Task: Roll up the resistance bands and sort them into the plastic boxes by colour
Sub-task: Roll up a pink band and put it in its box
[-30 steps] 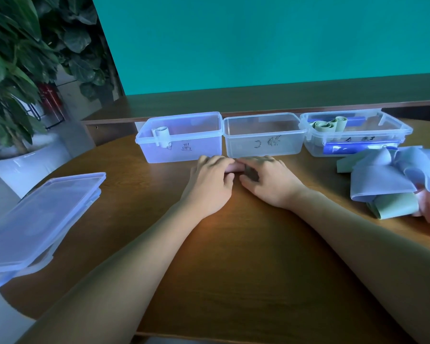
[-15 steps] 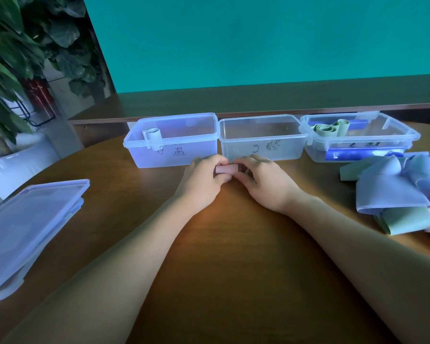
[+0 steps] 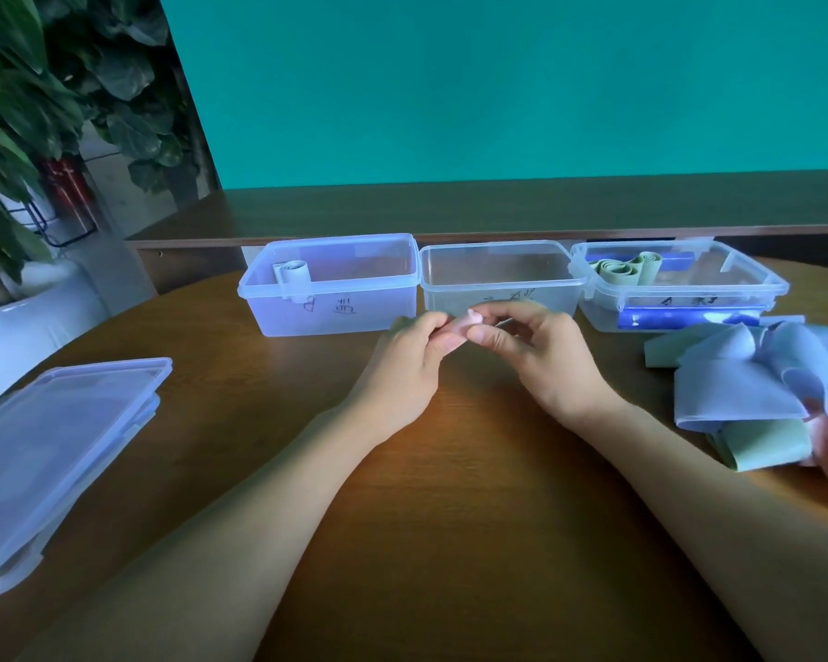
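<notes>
A person's left hand (image 3: pixel 409 358) and right hand (image 3: pixel 536 348) each hold a grip on one end of a small rolled pink resistance band (image 3: pixel 469 322), pinched between fingers and thumbs just above the round brown wooden table (image 3: pixel 450 518), in front of the middle clear plastic box (image 3: pixel 500 279). Three such boxes line the table's far edge: the left one (image 3: pixel 333 284) holds a pale blue roll (image 3: pixel 290 272), the right one (image 3: pixel 679 284) green rolls (image 3: pixel 625 272). Loose blue, green and pink bands (image 3: pixel 756 389) lie heaped at the right edge, clear plastic lids (image 3: pixel 53 451) at the left.
</notes>
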{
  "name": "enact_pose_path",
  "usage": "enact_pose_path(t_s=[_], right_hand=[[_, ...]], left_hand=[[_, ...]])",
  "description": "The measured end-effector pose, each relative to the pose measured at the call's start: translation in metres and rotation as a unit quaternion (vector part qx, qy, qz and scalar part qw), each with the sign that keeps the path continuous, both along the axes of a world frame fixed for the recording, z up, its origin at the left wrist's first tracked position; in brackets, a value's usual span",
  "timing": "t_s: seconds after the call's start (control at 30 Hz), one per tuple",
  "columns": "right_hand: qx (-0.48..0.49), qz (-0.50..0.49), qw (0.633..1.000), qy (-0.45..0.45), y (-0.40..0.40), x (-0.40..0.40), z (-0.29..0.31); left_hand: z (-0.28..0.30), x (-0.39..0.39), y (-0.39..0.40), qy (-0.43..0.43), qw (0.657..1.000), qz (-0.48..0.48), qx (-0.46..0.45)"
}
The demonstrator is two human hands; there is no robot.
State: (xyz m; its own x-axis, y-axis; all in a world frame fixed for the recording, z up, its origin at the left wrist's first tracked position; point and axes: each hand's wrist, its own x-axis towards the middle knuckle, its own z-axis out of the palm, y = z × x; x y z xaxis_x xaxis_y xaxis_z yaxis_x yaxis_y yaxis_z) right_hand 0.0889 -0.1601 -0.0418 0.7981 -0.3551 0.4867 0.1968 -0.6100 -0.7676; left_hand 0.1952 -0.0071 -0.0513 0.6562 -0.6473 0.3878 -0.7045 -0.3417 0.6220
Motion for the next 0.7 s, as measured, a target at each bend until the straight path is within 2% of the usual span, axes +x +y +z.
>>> enact_pose_path(t_s=[0.13,0.33,0.47,0.6,0.7], right_hand=[[0.059,0.006,0.998,-0.018,-0.008,-0.009,0.019],[-0.009,-0.064,0.998,-0.014,-0.031,0.006,0.067],[-0.098,-0.076,0.991,0.042,-0.035,0.029,0.093],[-0.114,-0.103,0.98,0.124,-0.059,0.072,0.1],[-0.152,-0.106,0.966,0.178,-0.069,0.103,0.096]], left_hand=[[0.004,-0.009,-0.004,0.041,0.996,-0.013,-0.084],[0.006,-0.001,-0.008,0.082,0.979,0.054,-0.18],[0.004,0.011,-0.019,0.092,0.971,0.096,-0.2],[0.001,0.02,-0.028,0.113,0.969,0.096,-0.196],[-0.003,0.023,-0.031,0.086,0.974,0.082,-0.192]])
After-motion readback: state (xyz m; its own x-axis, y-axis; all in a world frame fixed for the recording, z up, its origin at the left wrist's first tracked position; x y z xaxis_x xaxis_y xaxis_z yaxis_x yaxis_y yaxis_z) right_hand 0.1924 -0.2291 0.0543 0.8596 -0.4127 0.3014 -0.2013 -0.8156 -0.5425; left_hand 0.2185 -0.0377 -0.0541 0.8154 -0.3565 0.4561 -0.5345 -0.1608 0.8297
